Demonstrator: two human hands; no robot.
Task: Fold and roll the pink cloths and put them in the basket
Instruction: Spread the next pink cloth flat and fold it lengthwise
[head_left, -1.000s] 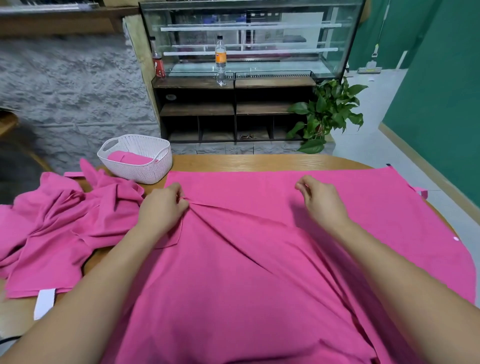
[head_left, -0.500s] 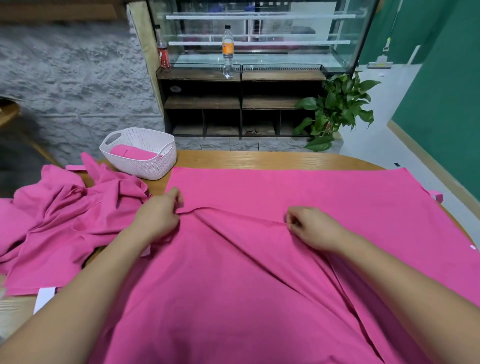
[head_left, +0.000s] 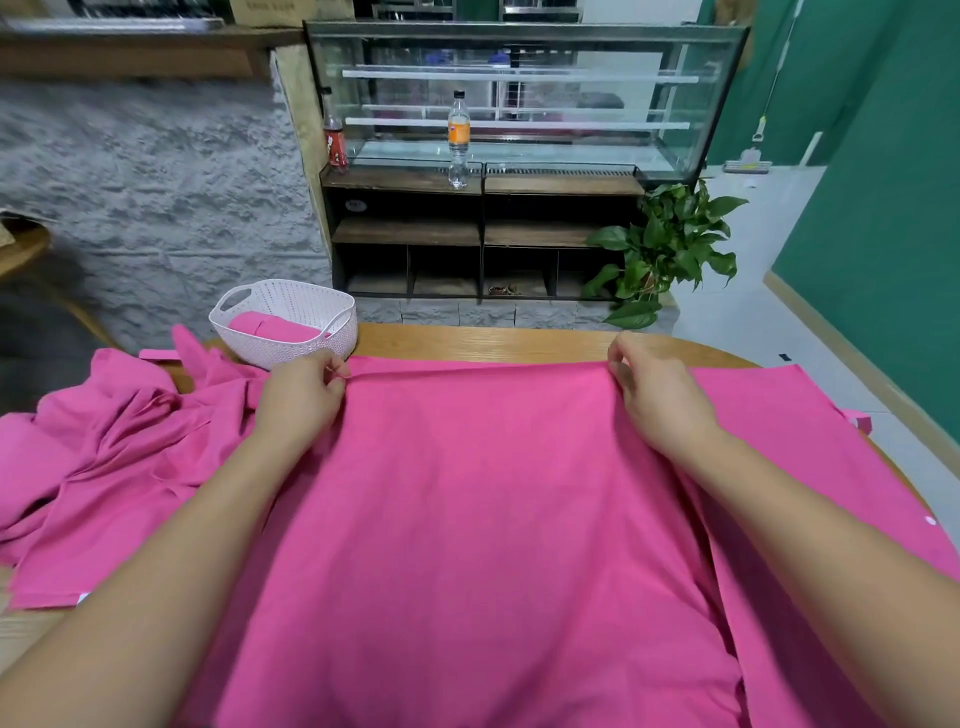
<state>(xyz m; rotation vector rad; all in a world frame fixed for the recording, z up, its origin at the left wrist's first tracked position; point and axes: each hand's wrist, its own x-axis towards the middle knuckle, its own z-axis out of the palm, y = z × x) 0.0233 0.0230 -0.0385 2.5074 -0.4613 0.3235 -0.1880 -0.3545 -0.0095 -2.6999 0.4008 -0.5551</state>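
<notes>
Your left hand (head_left: 301, 400) and right hand (head_left: 654, 400) each pinch the upper layer of the pink cloth (head_left: 483, 519) spread on the table (head_left: 493, 343); 0.5 s ago that edge sat creased nearer you, now you have drawn it taut and level with the cloth's far edge, so the 1st fold looks nearly laid; the basket (head_left: 311, 348), just beyond your left hand, holds 1 rolled cloth (head_left: 270, 327); the crumpled heap (head_left: 104, 467) at your left waits; rolling remains.
</notes>
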